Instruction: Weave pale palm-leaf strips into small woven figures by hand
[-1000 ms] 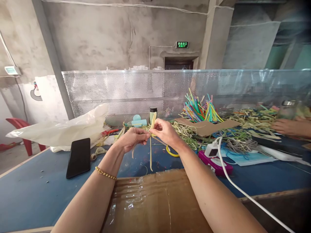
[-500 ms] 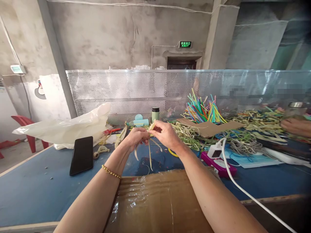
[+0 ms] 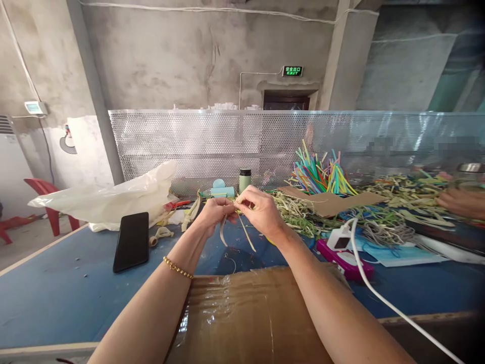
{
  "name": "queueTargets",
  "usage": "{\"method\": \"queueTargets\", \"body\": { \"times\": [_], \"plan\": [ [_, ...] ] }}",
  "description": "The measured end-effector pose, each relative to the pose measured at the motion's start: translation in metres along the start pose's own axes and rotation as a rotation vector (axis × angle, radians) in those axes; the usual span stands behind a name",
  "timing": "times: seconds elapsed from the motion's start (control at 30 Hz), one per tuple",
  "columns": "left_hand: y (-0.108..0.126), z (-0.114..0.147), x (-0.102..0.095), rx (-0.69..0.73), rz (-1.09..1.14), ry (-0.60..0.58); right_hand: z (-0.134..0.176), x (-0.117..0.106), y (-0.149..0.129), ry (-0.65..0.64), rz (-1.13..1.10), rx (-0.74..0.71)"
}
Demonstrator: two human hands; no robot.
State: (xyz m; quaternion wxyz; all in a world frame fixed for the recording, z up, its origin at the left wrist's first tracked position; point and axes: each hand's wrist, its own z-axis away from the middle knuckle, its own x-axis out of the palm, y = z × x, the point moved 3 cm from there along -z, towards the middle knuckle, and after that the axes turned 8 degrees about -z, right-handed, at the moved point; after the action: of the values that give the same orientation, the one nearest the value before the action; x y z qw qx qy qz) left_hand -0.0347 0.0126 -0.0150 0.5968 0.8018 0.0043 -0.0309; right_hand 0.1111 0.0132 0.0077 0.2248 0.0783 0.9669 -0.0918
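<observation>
My left hand (image 3: 215, 213) and my right hand (image 3: 259, 207) meet over the blue table (image 3: 49, 298), fingertips pinched close together. Between them they grip pale, flat plant-like strips (image 3: 247, 233), whose loose ends hang below the fingers. Most of the strips' upper part is hidden by my fingers. A gold bead bracelet (image 3: 178, 268) circles my left wrist. Beneath my forearms lies a brown cardboard piece (image 3: 242, 313) with clear tape on it.
A black phone (image 3: 132, 241) and a plastic bag (image 3: 109, 199) lie left. Behind my hands stands a green bottle (image 3: 245, 180). To the right are a strip heap (image 3: 297, 212), colourful stems (image 3: 314, 172), a magenta box (image 3: 344, 260), a white cable (image 3: 375, 290) and another person's hand (image 3: 460, 201).
My right fingers have closed in nearer to my left ones. The hanging strip ends have swung to the right, and the whole view has shifted slightly.
</observation>
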Motion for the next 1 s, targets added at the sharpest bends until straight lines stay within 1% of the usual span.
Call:
{"method": "queueTargets", "body": {
  "times": [0.1,0.2,0.27,0.33,0.4,0.6,0.73,0.87,1.0],
  "plan": [
    [0.002,0.0,-0.001,0.034,-0.002,0.049,-0.001,-0.001,-0.006,-0.018,0.072,-0.054],
    [0.003,-0.001,-0.005,0.063,-0.002,0.139,-0.001,-0.001,-0.011,-0.056,0.124,-0.11],
    [0.003,-0.001,-0.007,0.077,0.004,0.206,-0.001,0.0,-0.014,-0.086,0.161,-0.128],
    [0.004,-0.001,-0.008,0.087,0.011,0.237,-0.001,0.001,-0.016,-0.099,0.202,-0.134],
    [0.004,0.0,-0.007,0.088,0.012,0.227,-0.002,0.002,-0.018,-0.1,0.236,-0.143],
    [0.001,-0.002,-0.005,0.087,0.029,0.127,0.0,0.005,-0.015,-0.139,0.267,-0.165],
    [-0.002,-0.004,-0.006,0.104,0.115,0.15,0.002,0.008,-0.011,-0.169,0.281,-0.174],
    [-0.002,-0.004,-0.007,0.094,0.198,0.169,0.002,0.011,-0.013,-0.196,0.352,-0.201],
    [0.0,-0.002,-0.006,0.092,0.211,0.172,0.002,0.012,-0.017,-0.217,0.436,-0.224]
  ]
}}
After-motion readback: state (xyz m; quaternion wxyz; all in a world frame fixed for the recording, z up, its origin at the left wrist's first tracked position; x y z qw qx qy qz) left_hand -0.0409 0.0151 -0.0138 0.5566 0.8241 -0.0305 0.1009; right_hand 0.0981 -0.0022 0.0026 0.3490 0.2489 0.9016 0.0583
